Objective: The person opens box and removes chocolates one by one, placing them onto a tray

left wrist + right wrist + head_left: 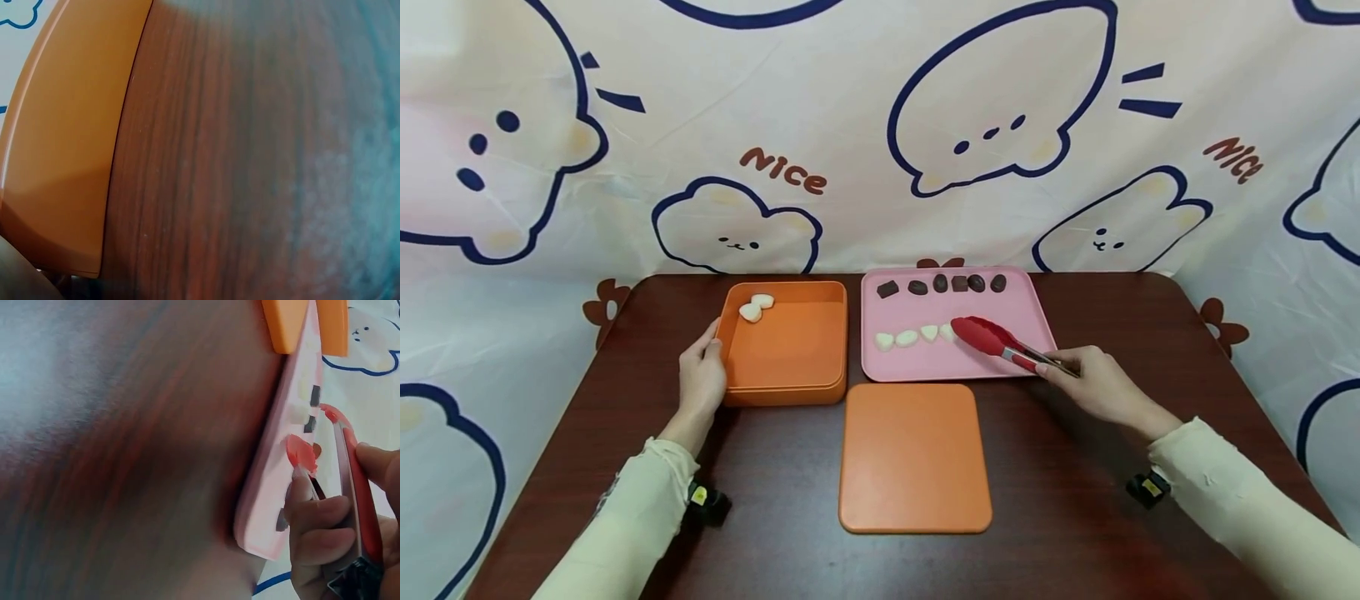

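Note:
My left hand (702, 371) rests against the left wall of an open orange box (790, 350), fingers along its outside. Two white candies (750, 312) lie in the box's far left corner. My right hand (1097, 383) grips red-tipped metal tongs (981, 336) by their handles. The tongs' tips reach over a pink tray (917, 365), right at the rightmost white candy (948, 332) in a row of several. In the right wrist view, the tongs' two red tips (301, 453) stand apart, thumb on one arm and fingers curled at the other.
Along the tray's far side runs a row of several dark chocolates (940, 283). A flat orange lid (916, 458) lies on the dark wooden table (1060, 508) in front of the tray. Behind the table hangs a white cloth (865, 225) with cartoon drawings.

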Available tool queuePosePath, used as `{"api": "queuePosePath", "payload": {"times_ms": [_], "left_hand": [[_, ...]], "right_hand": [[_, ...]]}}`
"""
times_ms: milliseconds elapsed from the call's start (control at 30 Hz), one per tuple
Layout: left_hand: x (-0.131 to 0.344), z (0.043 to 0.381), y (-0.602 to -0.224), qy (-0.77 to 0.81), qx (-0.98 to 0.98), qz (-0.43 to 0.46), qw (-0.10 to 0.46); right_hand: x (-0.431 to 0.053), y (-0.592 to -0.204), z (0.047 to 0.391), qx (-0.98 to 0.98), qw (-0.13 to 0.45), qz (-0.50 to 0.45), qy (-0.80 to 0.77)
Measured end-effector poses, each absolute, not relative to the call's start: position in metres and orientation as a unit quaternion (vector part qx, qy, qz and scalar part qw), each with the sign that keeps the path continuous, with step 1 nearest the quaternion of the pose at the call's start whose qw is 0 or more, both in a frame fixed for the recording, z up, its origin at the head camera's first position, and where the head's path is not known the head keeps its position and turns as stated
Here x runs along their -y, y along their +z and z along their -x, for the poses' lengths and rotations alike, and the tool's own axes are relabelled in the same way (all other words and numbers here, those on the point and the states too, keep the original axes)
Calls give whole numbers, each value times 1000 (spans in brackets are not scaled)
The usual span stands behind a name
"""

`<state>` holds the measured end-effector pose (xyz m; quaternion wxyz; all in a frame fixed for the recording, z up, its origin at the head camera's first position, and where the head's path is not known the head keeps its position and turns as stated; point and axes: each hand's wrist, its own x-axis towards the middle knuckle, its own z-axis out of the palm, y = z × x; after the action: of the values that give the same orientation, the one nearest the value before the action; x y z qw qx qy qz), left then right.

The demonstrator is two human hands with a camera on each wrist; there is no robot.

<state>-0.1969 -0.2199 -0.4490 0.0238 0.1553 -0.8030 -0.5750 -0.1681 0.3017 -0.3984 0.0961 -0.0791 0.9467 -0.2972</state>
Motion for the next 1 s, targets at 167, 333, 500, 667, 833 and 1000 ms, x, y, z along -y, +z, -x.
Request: {"api": "queuePosePath", "payload": {"times_ms": [167,333,500,667,833,1000], "left_hand": [[221,198,-448,-577,802,-152,29],[222,200,-449,-581,798,-155,29],[222,200,-449,-580,800,-154,27],[221,199,-450,-580,800,-154,22],[221,199,-450,-580,800,-154,26],[221,200,-450,-580,799,-157,24]], "right_hand": [[-299,-385,173,-945,78,81,-306],[-288,-379,180,-943,65,81,-315],[-270,-384,183,-942,67,89,-318],[-249,-386,183,-936,71,99,-330],[-225,-382,186,-927,62,127,-348],[-197,-380,188,-928,33,153,-337]]}}
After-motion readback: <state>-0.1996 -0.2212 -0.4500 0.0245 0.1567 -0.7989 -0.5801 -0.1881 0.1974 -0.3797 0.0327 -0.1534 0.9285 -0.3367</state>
